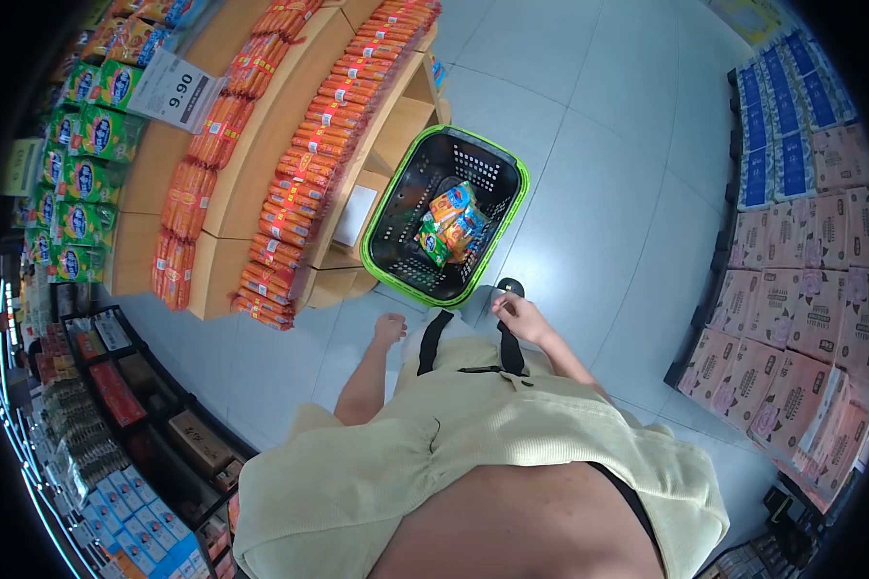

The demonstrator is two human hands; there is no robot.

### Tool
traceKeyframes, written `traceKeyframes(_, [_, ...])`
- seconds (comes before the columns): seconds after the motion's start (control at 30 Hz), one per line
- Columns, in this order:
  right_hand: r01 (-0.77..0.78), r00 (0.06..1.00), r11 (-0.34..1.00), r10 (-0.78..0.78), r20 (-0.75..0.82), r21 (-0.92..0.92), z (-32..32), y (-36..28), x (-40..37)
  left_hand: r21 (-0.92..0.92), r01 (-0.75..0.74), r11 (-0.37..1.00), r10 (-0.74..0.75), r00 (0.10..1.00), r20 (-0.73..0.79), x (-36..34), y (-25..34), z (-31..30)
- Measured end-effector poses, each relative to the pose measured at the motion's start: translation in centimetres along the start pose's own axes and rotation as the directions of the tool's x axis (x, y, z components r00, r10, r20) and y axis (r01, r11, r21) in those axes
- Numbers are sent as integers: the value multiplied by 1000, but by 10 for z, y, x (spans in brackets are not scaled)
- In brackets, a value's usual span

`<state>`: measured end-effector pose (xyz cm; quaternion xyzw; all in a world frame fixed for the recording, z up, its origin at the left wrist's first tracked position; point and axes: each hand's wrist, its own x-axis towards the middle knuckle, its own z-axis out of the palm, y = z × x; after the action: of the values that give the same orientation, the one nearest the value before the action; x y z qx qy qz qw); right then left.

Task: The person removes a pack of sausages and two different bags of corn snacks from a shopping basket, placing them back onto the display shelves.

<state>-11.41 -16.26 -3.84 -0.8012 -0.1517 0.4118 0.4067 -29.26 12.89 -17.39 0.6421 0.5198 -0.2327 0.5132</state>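
Note:
A black shopping basket with a bright green rim stands on the floor ahead of me. Inside lie a few snack packets: an orange-and-blue packet and a green packet among them. My left hand hangs beside my left leg, its fingers curled in and nothing visible in them. Near the basket's closest corner is my right hand, fingers bent together, apart from the rim. I make out nothing held there. A dark rounded shape, perhaps a shoe tip, shows just past it.
Wooden stepped shelves on the left carry rows of orange-red wrapped sausages and green packets, with a 9.90 price sign. Pink boxes and blue-and-white packs are stacked right. A dark rack stands lower left.

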Motion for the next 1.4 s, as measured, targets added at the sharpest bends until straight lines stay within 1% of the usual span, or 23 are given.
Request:
traceKeyframes(0.17, [-2, 999, 999, 4, 52, -43, -63, 23, -9, -84, 81, 993, -83, 996, -24, -35, 24, 57])
traceKeyframes(0.23, [82, 997, 991, -81, 13, -110, -81, 42, 0, -53, -27, 998, 27, 1000, 0, -40, 32, 73])
traceKeyframes(0.27, [80, 997, 991, -78, 29, -108, -89, 48, 6, -64, -16, 998, 15, 1000, -11, -44, 34, 78])
traceKeyframes(0.33, [99, 995, 987, -96, 25, -128, -101, 41, 18, -159, -53, 986, 52, 999, -12, -47, 41, 85])
traceKeyframes(0.37, [107, 994, 983, -108, 4, -146, -107, 38, 25, -170, -47, 984, 44, 999, -18, -49, 43, 86])
traceKeyframes(0.43, [85, 996, 984, -79, 41, -158, -113, 20, 40, -188, -81, 979, 75, 996, -40, -49, 35, 90])
traceKeyframes(0.57, [154, 987, 972, -142, 74, -177, -104, -17, 60, -188, -12, 982, 5, 999, -39, -28, -4, 98])
traceKeyframes(0.63, [201, 975, 974, -189, 116, -108, -96, -31, 64, 64, -183, 981, 189, 977, -101, -7, -43, 107])
traceKeyframes(0.67, [188, 976, 974, -171, 135, -127, -90, -32, 66, 52, -187, 981, 191, 977, -97, -2, -48, 108])
traceKeyframes(0.7, [231, 962, 967, -212, 172, -103, -86, -33, 67, 1, -105, 994, 105, 991, -81, -1, -47, 107])
traceKeyframes(0.73, [213, 959, 966, -177, 222, -148, -84, -35, 68, -48, -21, 999, 18, 998, -60, 3, -44, 109])
traceKeyframes(0.77, [196, 952, 962, -140, 271, -193, -83, -35, 69, -60, -22, 998, 19, 998, -54, 8, -40, 110])
traceKeyframes(0.83, [184, 950, 959, -118, 291, -214, -82, -32, 70, 107, -54, 993, 61, 996, -70, 6, -14, 100])
traceKeyframes(0.87, [173, 946, 959, -99, 309, -222, -81, -30, 75, 97, -54, 994, 61, 996, -68, 9, 0, 95])
traceKeyframes(0.93, [191, 947, 949, -112, 301, -249, -83, -29, 84, 248, -191, 950, 206, 978, -34, 15, 26, 87])
traceKeyframes(0.97, [209, 948, 941, -128, 290, -266, -83, -28, 85, 241, -184, 953, 197, 980, -30, 15, 41, 82])
traceKeyframes(1.03, [208, 951, 939, -130, 280, -274, -86, -32, 92, -17, -62, 998, 63, 998, 5, 20, 72, 76])
traceKeyframes(1.07, [215, 954, 936, -141, 263, -280, -87, -35, 96, -17, -60, 998, 60, 998, 5, 23, 82, 75])
traceKeyframes(1.13, [208, 953, 941, -134, 271, -266, -89, -40, 105, -207, -133, 969, 131, 991, -23, 35, 93, 78])
traceKeyframes(1.2, [204, 950, 946, -130, 283, -253, -93, -44, 114, -232, -134, 963, 132, 991, -25, 39, 100, 84])
traceKeyframes(1.27, [258, 944, 933, -187, 273, -252, -96, -46, 122, -255, -138, 957, 134, 990, -32, 38, 106, 89])
traceKeyframes(1.37, [337, 920, 906, -261, 291, -254, -102, -34, 133, -203, -121, 972, 114, 992, -44, 30, 100, 102])
traceKeyframes(1.4, [345, 917, 904, -268, 294, -252, -108, -36, 134, -126, -107, 986, 102, 994, -44, 28, 96, 107])
